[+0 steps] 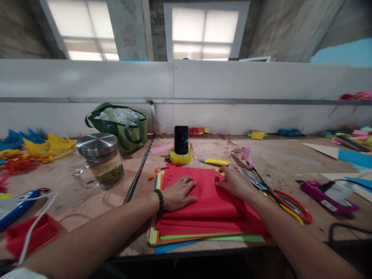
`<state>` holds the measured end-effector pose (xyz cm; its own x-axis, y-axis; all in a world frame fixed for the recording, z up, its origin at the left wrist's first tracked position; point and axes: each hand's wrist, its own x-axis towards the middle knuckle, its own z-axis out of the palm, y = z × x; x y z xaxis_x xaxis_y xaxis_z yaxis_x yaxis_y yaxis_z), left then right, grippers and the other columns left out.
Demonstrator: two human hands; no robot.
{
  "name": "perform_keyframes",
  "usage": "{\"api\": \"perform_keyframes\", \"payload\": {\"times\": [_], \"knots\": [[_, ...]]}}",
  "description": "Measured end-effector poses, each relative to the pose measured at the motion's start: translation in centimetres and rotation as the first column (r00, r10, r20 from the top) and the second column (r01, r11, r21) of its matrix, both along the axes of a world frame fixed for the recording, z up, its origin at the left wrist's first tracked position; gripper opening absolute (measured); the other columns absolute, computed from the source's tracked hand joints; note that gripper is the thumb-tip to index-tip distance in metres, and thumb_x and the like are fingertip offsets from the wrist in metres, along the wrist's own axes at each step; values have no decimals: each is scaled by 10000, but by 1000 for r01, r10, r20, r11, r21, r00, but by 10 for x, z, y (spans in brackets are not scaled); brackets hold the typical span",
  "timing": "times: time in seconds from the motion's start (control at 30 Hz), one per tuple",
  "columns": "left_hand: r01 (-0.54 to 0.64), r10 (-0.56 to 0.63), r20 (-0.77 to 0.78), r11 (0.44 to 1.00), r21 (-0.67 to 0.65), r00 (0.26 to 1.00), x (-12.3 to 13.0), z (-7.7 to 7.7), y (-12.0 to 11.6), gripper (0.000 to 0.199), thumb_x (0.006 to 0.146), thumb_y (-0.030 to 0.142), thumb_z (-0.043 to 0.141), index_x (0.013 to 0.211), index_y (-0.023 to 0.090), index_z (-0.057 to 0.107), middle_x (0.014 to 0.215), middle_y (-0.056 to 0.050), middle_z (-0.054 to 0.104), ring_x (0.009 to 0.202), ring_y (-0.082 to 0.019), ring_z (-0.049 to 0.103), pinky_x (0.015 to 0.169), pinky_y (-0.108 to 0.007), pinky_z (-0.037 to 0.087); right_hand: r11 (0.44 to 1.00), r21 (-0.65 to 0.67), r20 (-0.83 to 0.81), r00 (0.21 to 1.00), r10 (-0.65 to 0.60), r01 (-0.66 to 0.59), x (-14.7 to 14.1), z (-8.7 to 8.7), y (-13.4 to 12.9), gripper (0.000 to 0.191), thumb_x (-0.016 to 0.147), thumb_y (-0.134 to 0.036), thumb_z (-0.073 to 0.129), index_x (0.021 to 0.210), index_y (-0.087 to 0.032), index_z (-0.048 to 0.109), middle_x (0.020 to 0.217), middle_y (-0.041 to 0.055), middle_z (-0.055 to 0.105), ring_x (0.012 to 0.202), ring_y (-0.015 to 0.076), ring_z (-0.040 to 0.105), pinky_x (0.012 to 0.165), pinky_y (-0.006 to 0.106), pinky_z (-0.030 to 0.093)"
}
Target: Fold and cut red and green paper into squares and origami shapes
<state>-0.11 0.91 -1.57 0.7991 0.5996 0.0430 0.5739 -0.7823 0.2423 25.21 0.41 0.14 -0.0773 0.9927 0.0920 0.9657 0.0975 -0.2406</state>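
A red paper sheet (200,197) is folded over on top of a stack of coloured paper, its rounded fold facing me. My left hand (179,193) lies flat on it, fingers spread and pressing down; a ring and a green bead bracelet show. At the sheet's far right corner, my right hand (231,183) has its thumb and fingers bent around the paper's edge. A small yellow scrap (220,173) shows by those fingertips. Green, orange, yellow and blue sheets (174,247) stick out beneath the red ones.
Behind the stack, a phone (181,140) leans upright in a yellow tape roll (180,157), beside a yellow cutter knife (216,162). A pink glue gun (246,157), scissors (293,205) and purple power strip (328,199) lie right. A glass tea mug (106,170) and green bag (130,135) stand left.
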Motion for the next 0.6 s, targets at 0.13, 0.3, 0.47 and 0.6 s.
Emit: {"api": "perform_keyframes", "payload": {"times": [0.13,0.3,0.47,0.6], "knots": [[-6,7,22,999,-40,1000,2,-5,-6,746,894,613,456,1435,106,373,1466,-203,386,1361,-319,351,1112,-450,298,961,-15,9,961,275,-275,-24,14,-11,213,759,-267,664,952,-188,707,1009,90,678,955,239,603,805,309,416],[24,-29,-66,997,-76,997,3,-5,-7,771,939,618,315,1504,101,224,1566,-200,201,1448,-310,183,1156,-485,182,861,-67,-59,863,501,-504,-56,13,-36,142,827,-229,593,863,-193,725,948,55,707,885,186,630,788,261,451],[54,-63,-125,996,-73,990,3,-3,-6,641,991,500,238,1521,144,185,1587,-160,128,1466,-291,93,1162,-502,144,844,-64,-73,846,528,-533,-52,4,-61,395,848,-39,403,1070,-157,708,1101,112,702,1022,208,620,903,302,444],[57,-68,-140,995,-86,988,3,0,-7,658,985,541,211,1526,170,160,1594,-150,88,1469,-283,65,1160,-512,138,843,-107,-13,849,528,-527,-46,7,-80,496,828,-17,401,1222,-199,643,1171,105,681,1032,230,613,867,329,462]]}}
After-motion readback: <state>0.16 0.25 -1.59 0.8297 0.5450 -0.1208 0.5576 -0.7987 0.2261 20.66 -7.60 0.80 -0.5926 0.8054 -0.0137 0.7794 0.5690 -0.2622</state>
